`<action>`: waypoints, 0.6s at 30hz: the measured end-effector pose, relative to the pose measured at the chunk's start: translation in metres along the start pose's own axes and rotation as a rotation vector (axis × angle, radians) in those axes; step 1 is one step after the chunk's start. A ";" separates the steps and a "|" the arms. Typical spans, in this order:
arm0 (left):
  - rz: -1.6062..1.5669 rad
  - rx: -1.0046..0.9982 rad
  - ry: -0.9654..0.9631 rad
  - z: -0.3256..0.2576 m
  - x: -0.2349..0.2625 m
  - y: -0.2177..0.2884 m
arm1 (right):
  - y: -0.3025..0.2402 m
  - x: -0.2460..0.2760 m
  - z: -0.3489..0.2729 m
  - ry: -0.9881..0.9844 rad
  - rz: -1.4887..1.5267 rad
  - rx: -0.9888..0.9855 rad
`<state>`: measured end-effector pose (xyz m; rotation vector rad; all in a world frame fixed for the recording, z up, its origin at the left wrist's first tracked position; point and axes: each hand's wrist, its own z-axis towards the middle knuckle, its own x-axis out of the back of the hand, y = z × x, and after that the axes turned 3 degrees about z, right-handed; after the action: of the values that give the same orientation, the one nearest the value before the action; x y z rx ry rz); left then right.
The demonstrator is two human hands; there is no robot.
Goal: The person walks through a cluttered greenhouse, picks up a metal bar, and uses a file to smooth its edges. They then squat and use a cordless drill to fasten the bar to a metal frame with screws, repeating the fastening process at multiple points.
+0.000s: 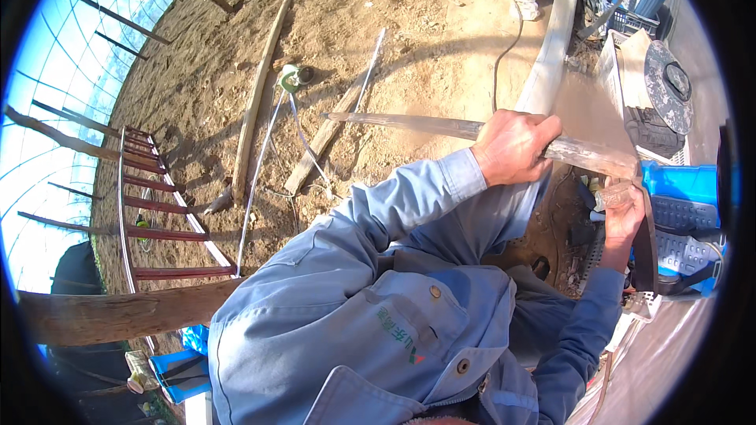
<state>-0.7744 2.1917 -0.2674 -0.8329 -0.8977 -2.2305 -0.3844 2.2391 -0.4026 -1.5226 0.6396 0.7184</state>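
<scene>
Stretching across the sandy ground [378, 24], a long weathered wooden strip [409, 124] runs from above the loose planks [256, 94] toward the blue crate [681, 185] at the right edge. The left hand [516, 145] is wrapped tight around the strip near its right end. The right hand [622, 212], just below, is closed on a dark curved strap [647, 252] beside the crate.

Sunlit sandy ground [370, 24] strewn with wooden planks [256, 94], beside a red-runged ladder [161, 212] and greenhouse sheeting [55, 71].
</scene>
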 end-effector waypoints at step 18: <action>-0.096 -0.324 0.243 -0.113 0.100 -0.004 | 0.068 0.082 0.007 0.143 0.225 -0.198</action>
<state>-0.8772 2.0814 -0.2618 -0.6477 -0.4781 -2.5355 -0.3830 2.2423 -0.5092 -1.7121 0.8785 0.8682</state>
